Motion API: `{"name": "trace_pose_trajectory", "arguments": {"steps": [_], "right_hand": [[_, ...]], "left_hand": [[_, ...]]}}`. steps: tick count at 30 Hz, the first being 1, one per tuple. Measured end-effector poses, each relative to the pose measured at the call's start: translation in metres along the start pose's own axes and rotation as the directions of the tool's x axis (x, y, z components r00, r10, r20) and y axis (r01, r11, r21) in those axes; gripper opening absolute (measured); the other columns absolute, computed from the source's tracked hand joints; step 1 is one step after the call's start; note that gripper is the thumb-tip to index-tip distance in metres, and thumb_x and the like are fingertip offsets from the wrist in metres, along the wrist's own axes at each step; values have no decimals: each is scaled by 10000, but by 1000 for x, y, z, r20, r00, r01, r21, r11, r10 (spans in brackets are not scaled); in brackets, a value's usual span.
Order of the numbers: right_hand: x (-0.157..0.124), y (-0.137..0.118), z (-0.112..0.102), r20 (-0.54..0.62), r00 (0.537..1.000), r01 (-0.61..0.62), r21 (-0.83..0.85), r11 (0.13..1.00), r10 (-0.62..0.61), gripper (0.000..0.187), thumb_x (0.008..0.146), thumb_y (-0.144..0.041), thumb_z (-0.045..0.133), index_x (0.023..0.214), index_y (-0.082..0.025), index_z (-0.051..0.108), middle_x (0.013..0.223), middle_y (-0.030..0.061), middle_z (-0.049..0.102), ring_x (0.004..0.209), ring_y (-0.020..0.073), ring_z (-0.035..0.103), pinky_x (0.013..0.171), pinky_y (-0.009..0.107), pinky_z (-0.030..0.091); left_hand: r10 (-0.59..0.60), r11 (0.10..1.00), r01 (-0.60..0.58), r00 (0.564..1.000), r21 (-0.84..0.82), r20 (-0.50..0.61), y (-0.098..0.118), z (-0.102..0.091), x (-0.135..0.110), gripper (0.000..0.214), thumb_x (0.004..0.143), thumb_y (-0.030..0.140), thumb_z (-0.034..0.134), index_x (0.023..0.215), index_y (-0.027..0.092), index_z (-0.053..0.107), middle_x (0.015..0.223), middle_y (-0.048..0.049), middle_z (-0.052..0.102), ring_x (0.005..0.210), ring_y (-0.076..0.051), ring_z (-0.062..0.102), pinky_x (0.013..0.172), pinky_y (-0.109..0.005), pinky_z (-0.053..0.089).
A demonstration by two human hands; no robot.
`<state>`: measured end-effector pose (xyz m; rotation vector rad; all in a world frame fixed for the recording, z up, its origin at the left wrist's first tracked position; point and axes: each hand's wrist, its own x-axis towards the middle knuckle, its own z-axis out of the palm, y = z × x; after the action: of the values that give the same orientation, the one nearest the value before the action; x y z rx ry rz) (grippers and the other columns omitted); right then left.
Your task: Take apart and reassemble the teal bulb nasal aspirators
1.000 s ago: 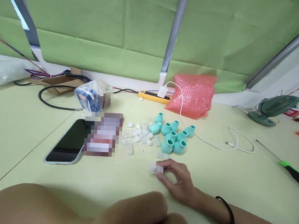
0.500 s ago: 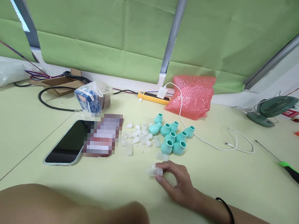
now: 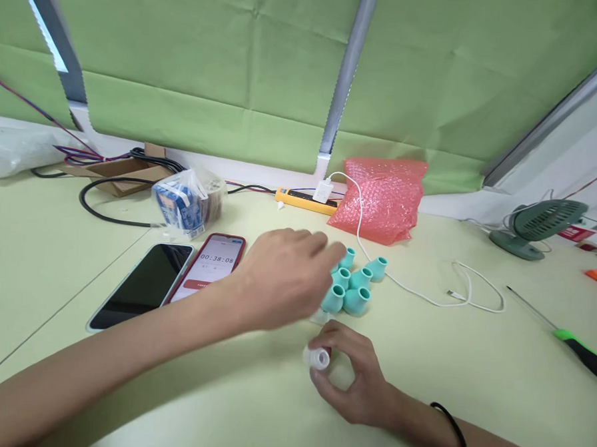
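My right hand (image 3: 353,372) pinches a small translucent plastic tube-like piece (image 3: 319,358) just above the table, its round opening turned toward me. My left hand (image 3: 288,280) is stretched over the middle of the table, back of the hand up and fingers bent down; its fingertips are hidden. Right beside the left fingers stands a group of teal bulb-shaped pieces (image 3: 357,300) with open necks, part of it covered by the hand. Another clear plastic piece (image 3: 322,316) lies between my two hands. The loose white and clear bits are hidden under the left hand.
A phone with a dark screen (image 3: 145,285) and a red phone running a timer (image 3: 217,256) lie at left. Behind are a wrapped blue pack (image 3: 179,204), a yellow power strip (image 3: 304,201) and pink bubble wrap (image 3: 380,201). A white cable (image 3: 425,298), screwdriver (image 3: 579,348) and green fan (image 3: 543,223) are at right.
My left hand has come in from the lower left and reached across to the teal pieces. The plastic piece in my right hand has turned, its opening now facing me.
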<state>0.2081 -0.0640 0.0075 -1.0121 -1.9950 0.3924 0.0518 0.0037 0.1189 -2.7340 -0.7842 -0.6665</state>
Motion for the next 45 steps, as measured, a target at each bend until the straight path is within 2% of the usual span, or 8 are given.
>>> {"name": "trace_pose_trajectory", "arguments": {"steps": [7, 18, 24, 30, 33, 37, 40, 45], "right_hand": [[1, 6, 8, 68, 997, -28, 34, 999, 26, 182, 630, -100, 562, 807, -129, 588, 600, 23, 511, 535, 119, 489, 514, 243, 425], [-3, 7, 6, 112, 993, -43, 12, 999, 41, 123, 688, -126, 554, 809, -150, 551, 715, 41, 566, 656, 137, 499, 595, 245, 422], [-4, 6, 5, 103, 994, -20, 0, 1000, 20, 150, 714, -111, 528, 854, -164, 524, 744, 31, 590, 695, 134, 526, 646, 236, 428], [-2, 7, 2, 112, 992, -65, 16, 998, 63, 178, 740, -122, 502, 907, -184, 507, 791, 30, 607, 729, 135, 557, 686, 238, 442], [1, 10, 1, 122, 988, -90, 0, 996, 89, 176, 760, -133, 477, 924, -189, 504, 828, 39, 605, 771, 150, 558, 740, 275, 434], [5, 14, 0, 40, 988, -150, -6, 989, 150, 146, 786, -148, 446, 916, -187, 503, 827, 45, 583, 776, 155, 545, 705, 272, 441], [5, 17, 1, -40, 985, -163, 71, 984, 166, 86, 809, -170, 414, 852, -183, 487, 776, 39, 540, 722, 142, 527, 631, 243, 455], [2, 19, 5, -94, 954, -255, 241, 937, 284, 120, 821, -219, 420, 939, -195, 423, 785, 31, 527, 683, 125, 524, 597, 227, 473]], "left_hand": [[115, 991, -102, 978, -86, 172, -9, 48, 6, 402, 826, 334, 409, 1192, 171, 375, 1283, -97, 356, 1096, -301, 322, 838, -441, 358], [112, 980, -75, 973, -183, 200, 17, 82, 1, 145, 845, 213, 409, 934, 163, 512, 989, -49, 585, 1028, -252, 389, 771, -428, 325], [103, 917, -72, 993, -392, 58, 14, 89, -4, 100, 819, 191, 444, 819, 158, 539, 777, -27, 617, 934, -196, 454, 764, -366, 322], [-305, 580, 63, 941, -812, -145, 9, 73, 0, 150, 701, 152, 549, 837, 166, 487, 813, -15, 535, 807, -141, 499, 738, -263, 395], [-470, 259, 146, 883, -955, 7, 7, 52, 4, 113, 767, 184, 475, 840, 198, 390, 810, 5, 490, 745, -108, 505, 624, -204, 412], [-423, -41, 315, 854, -948, 302, 7, 31, 6, 64, 840, 245, 350, 877, 236, 299, 732, 44, 428, 535, -61, 463, 489, -171, 379], [-288, -96, 408, 862, -908, 417, 8, 29, 5, 103, 823, 258, 391, 896, 235, 322, 686, 56, 431, 502, -60, 445, 459, -165, 360], [-324, 104, 402, 879, -910, 351, 14, 46, -13, 82, 710, 200, 551, 744, 153, 493, 712, 16, 515, 678, -105, 502, 596, -196, 393]]}}
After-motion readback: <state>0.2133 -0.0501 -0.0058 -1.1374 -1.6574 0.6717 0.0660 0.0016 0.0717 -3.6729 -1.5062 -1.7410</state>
